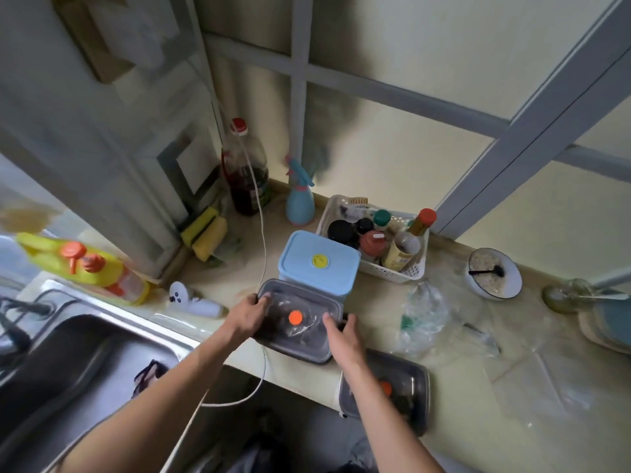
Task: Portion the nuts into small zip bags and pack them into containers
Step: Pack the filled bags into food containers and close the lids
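Observation:
A grey lidded container [300, 339] with an orange knob on its clear lid sits on the counter near the front edge. My left hand [247, 314] grips its left rim and my right hand [343, 334] grips its right rim. Dark contents and a crumpled bag show through the lid. A second grey container [409, 387] with an orange knob lies to the right, partly behind my right forearm. A taller blue-lidded container [319, 262] with a yellow knob stands just behind the first.
Crumpled clear plastic bags [425, 317] lie right of the containers. A white basket [415, 271] of spice jars stands behind, a bowl [495, 273] with a spoon further right. The steel sink [85, 353] is left; a white cord [263, 240] hangs over the counter.

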A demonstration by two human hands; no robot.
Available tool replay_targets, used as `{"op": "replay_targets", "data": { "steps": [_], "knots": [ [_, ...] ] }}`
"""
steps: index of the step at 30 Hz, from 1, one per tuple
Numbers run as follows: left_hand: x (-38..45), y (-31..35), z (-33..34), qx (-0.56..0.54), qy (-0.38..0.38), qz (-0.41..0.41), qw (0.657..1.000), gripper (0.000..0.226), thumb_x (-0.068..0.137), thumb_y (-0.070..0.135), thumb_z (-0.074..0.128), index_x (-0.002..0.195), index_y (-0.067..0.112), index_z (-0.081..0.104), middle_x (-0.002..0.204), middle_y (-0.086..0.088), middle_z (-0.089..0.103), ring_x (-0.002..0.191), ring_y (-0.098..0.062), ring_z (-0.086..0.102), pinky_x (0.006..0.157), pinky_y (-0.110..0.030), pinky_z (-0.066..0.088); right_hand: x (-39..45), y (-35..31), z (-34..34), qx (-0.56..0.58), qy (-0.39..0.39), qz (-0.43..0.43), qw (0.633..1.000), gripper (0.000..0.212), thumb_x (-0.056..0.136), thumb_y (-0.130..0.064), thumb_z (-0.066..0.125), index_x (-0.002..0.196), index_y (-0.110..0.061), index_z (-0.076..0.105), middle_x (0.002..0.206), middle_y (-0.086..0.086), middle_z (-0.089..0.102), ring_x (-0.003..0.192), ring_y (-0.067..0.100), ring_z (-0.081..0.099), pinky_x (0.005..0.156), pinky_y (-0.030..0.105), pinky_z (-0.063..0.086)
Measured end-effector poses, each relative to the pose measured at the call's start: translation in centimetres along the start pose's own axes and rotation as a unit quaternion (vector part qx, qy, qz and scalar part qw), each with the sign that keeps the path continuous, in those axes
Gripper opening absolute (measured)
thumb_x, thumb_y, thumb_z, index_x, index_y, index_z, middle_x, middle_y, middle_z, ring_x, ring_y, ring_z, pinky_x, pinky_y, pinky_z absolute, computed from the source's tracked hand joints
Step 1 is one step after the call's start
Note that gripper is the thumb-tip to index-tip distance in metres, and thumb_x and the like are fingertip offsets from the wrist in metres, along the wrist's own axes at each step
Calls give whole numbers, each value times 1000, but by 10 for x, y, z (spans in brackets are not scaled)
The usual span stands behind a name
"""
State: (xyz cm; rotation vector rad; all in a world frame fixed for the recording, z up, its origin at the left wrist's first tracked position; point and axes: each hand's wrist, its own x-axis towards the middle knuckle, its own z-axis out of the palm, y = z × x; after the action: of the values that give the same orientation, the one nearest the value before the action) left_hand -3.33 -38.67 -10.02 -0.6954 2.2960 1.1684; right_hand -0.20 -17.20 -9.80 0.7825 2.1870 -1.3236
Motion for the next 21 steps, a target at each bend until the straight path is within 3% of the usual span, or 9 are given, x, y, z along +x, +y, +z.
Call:
{"op": "replay_targets", "data": {
  "steps": [4, 7, 12, 16, 21],
  "knots": [
    [-8, 10, 2, -5, 6, -6, 1000, 45, 103, 45, 42, 108, 5, 63, 119, -23, 66, 111, -37, 60, 95, -37, 46, -3, -4, 2, 5, 32, 2, 999, 54, 100, -48, 54, 138, -11, 45, 139, 13, 58, 126, 37, 55, 104, 41, 45],
    [-21, 16, 2, -10, 61, -11, 998, 48, 102, 43, 39, 113, 1, 60, 119, -25, 65, 112, -40, 59, 93, -39, 45, -9, -8, 7, 30, 45, -14, 998, 51, 100, -44, 55, 137, -10, 48, 136, 11, 59, 124, 35, 56, 101, 40, 44],
    [-47, 15, 1, -15, 146, -29, 989, 39, 99, 39, 40, 103, 3, 56, 110, -23, 64, 102, -39, 60, 80, -37, 38, -27, -15, 17, 41, 88, -49, 994, 44, 98, -40, 59, 124, -5, 56, 127, 17, 62, 120, 36, 57, 97, 40, 43],
    [-70, 16, 7, 3, 160, -35, 986, 41, 98, 40, 40, 100, 2, 57, 99, -20, 61, 87, -32, 51, 79, -37, 37, -44, -1, 6, 51, 101, -45, 993, 45, 96, -44, 59, 120, -6, 58, 123, 20, 63, 115, 38, 58, 95, 41, 47],
    [-114, 38, 40, 11, 171, -16, 985, 40, 97, 41, 40, 96, 6, 58, 91, -12, 60, 86, -32, 54, 77, -37, 39, -64, 23, -41, 33, 135, -47, 989, 52, 98, -51, 54, 123, -5, 56, 128, 21, 59, 119, 39, 55, 99, 45, 44]
  ]
}}
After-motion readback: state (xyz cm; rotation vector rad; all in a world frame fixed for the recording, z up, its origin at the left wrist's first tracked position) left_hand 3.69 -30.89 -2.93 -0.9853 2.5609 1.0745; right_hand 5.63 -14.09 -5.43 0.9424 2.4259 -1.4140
